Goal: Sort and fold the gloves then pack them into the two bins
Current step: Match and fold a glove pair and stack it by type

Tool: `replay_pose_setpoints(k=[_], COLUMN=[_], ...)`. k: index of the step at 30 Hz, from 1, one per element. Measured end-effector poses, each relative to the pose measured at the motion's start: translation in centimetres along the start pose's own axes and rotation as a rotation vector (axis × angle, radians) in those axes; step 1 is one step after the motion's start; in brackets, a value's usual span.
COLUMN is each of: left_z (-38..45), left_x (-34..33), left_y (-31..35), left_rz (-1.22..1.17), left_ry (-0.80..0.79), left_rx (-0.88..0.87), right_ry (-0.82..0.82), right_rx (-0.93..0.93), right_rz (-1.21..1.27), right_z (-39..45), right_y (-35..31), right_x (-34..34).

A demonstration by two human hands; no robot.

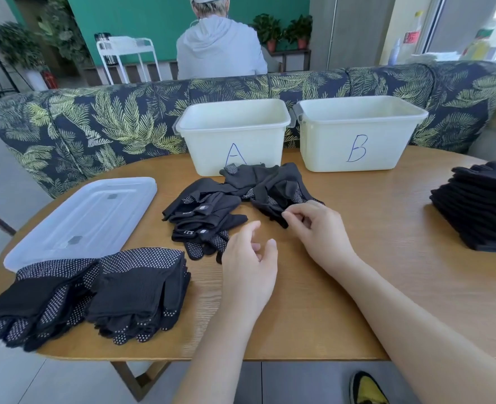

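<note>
Right hand point(316, 225) pinched a loose glove point(273, 205) before bin A point(232, 135), apparently to lift it for folding. Left hand point(248, 258) hovered beside, fingers relaxed, holding nothing.

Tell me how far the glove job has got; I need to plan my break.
Done: folded stacks sit at the table's left and right. In hand: the right hand pinches a glove from the loose pile; the left hand hovers open. Left: that pile, and packing; nothing shows above the rims of bin A or bin B.
</note>
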State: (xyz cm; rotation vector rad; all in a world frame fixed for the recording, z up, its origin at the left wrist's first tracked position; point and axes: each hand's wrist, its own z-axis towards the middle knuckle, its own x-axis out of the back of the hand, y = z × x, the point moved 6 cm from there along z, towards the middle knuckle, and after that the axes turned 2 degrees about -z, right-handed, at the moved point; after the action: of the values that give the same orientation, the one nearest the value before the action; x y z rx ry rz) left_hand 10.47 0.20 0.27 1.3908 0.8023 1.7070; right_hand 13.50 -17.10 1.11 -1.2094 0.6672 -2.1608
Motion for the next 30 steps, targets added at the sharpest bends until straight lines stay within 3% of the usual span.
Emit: replay_pose_setpoints(k=[5, 13, 17, 22, 30], left_z=[-0.5, -0.3, -0.4, -0.5, -1.5], left_x=[0.2, 0.4, 0.4, 0.6, 2.0], left_y=[0.7, 1.0, 0.8, -0.3, -1.3], left_rz=[-0.181, -0.384, -0.349, -0.244, -0.163], left_ry=[-0.012, -0.036, -0.092, -0.094, -0.118], left_rx=[-0.012, 0.040, 0.135, 0.133, 0.202], right_ry=[0.059, -0.038, -0.144, -0.242, -0.308], right_rx=[-0.034, 0.205, 0.309, 0.325, 0.459], right_rz=[0.229, 0.120, 0.050, 0.026, -0.085], right_z=[-2.2, -5.3, -6.9, -7.9, -10.1], right_y=[-1.4, -2.6, -2.3, -2.9, -4.1], right_x=[2.1, 3.3, 3.3, 3.2, 2.6])
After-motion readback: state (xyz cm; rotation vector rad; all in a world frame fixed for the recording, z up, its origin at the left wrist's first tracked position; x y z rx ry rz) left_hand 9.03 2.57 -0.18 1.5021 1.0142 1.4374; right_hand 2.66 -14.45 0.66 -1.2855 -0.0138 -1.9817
